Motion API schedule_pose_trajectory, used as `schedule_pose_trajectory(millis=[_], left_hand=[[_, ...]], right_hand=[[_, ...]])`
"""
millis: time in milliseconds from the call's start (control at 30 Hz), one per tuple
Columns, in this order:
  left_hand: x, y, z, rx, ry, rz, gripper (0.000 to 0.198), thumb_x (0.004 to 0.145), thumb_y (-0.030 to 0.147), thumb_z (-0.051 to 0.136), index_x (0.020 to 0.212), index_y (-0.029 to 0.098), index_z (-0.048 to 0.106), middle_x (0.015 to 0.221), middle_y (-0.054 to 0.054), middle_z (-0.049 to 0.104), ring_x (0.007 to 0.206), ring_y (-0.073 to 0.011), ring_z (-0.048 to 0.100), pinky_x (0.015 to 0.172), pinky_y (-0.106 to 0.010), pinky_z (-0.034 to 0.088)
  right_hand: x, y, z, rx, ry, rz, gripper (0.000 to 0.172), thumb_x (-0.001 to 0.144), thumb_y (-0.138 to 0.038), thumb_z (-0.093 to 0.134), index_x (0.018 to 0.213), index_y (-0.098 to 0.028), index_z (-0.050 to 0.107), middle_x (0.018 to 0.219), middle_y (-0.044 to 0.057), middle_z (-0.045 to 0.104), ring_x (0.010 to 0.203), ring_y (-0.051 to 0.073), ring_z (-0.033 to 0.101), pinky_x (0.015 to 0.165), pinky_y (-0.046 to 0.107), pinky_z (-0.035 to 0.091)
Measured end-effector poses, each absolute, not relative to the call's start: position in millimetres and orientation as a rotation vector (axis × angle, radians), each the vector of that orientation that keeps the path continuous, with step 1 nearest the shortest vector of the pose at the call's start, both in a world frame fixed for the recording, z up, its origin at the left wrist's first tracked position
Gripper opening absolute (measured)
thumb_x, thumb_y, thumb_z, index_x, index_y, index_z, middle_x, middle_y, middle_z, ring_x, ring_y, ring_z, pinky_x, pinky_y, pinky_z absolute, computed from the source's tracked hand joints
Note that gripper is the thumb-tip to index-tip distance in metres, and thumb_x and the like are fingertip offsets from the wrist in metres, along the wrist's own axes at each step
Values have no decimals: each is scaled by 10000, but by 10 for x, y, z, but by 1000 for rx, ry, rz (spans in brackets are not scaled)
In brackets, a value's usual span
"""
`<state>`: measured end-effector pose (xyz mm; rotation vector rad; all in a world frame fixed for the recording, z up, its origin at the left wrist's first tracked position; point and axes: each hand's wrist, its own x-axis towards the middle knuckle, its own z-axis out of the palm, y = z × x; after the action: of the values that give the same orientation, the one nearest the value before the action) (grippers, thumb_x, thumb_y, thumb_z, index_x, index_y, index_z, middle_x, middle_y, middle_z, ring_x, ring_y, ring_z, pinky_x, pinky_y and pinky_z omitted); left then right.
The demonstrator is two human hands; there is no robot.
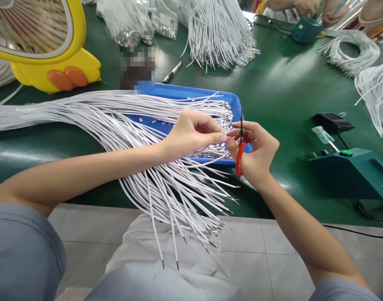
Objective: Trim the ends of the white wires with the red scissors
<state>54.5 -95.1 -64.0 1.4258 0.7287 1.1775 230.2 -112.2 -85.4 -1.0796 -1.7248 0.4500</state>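
Over the right end of the blue tray [179,88], the left hand's [190,136] fingertips are closed in a pinch, any contents too small to tell; orange-handled scissors [239,161] are held in the right hand's [259,144] curled fingers. Inside the tray, white cables [179,105] seem already fitted with metal terminals [226,109]; before it, many bare-tipped cables [166,188] are apparently left.

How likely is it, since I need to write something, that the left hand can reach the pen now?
Probably yes: the pen lies uncovered beyond the blue tray, and only white cables and the tray's rim seem to lie between it and the left hand.
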Motion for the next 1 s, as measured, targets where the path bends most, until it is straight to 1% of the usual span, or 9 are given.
schedule_pose_trajectory(millis=[100, 233, 500, 567, 733, 1000], left_hand=[[549, -952, -636, 1415, 734, 1182, 161, 613, 96, 785, 569, 92, 631, 506, 35, 557, 444, -21, 449, 417, -166, 355], [557, -950, -630, 1411, 775, 1177, 208, 600, 121, 806, 555, 96, 604, 506, 35, 545, 455, -27, 448, 424, -177, 352], [556, -925, -669, 1397, 799, 1215, 289, 572, 159, 835, 544, 109, 553, 548, 17, 570, 512, -43, 465, 459, -186, 358], [551, -918, -683, 1419, 797, 1213, 281, 582, 158, 826, 549, 115, 551, 555, 16, 577, 521, -49, 473, 468, -191, 364], [548, -910, -698, 1467, 795, 1207, 223, 630, 93, 752, 552, 121, 545, 553, 17, 572, 526, -52, 476, 478, -195, 369], [546, -914, -708, 1529, 774, 1196, 216, 654, 112, 751, 557, 133, 559, 582, 1, 595, 545, -70, 497, 488, -216, 392]], right_hand=[[2302, -1129, -863, -1094, -1753, 407, 282, 714, -173, 709, 971, -270, 644, 746, -18, 678, 640, 139, 604, 587, 287, 481], [2306, -1133, -869, -1122, -1758, 386, 277, 718, -200, 708, 979, -268, 647, 753, -9, 681, 637, 147, 606, 581, 297, 488], [2319, -1134, -810, -1161, -1910, 353, 277, 696, -239, 731, 968, -254, 678, 785, 4, 700, 623, 146, 590, 546, 292, 464], [2326, -1131, -793, -1158, -1954, 312, 287, 690, -243, 732, 973, -258, 681, 797, 6, 700, 631, 151, 592, 554, 297, 468], [2339, -1126, -782, -1171, -2003, 292, 291, 684, -243, 730, 971, -256, 687, 823, 23, 690, 640, 161, 592, 556, 306, 469], [2335, -1118, -787, -1136, -2007, 318, 292, 666, -253, 743, 949, -292, 685, 817, 17, 675, 667, 178, 592, 589, 335, 489]])
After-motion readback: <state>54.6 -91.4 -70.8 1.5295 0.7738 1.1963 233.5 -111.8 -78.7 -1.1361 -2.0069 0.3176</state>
